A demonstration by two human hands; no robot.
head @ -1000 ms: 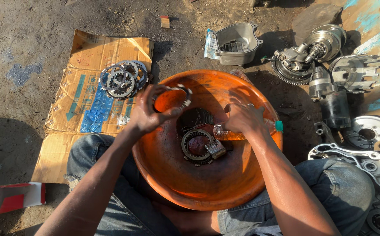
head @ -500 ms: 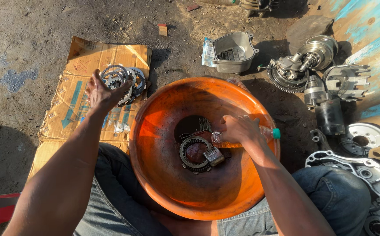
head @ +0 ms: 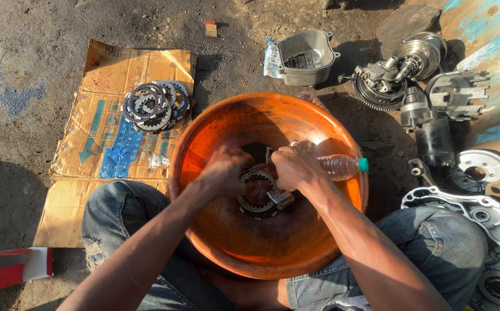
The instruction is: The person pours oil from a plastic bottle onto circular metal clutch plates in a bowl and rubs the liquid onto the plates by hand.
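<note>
The left hand [head: 224, 170] has come back from the cardboard, where half a second ago it reached over the stacked plates, and now sits inside the orange basin [head: 204, 144] beside the right hand [head: 297, 167]. The basin is wide and round and rests between the person's jeans-clad knees on bare, dusty ground. To its left lies a flattened cardboard sheet [head: 77, 190], and on it a pile of toothed clutch plates [head: 155, 105], well apart from both hands. To the right of the basin stand engine parts: a grey metal cover [head: 306, 57], a geared assembly [head: 394, 72] and a flat engine casing [head: 468, 210]. In the basin's dark middle lies a toothed ring [head: 254, 193]; the left hand curls down over its left edge, fingers closed, though whether it grips the ring I cannot tell. The right hand is closed on a clear plastic bottle [head: 339, 167] with a green cap, lying tilted across the basin's right side.
</note>
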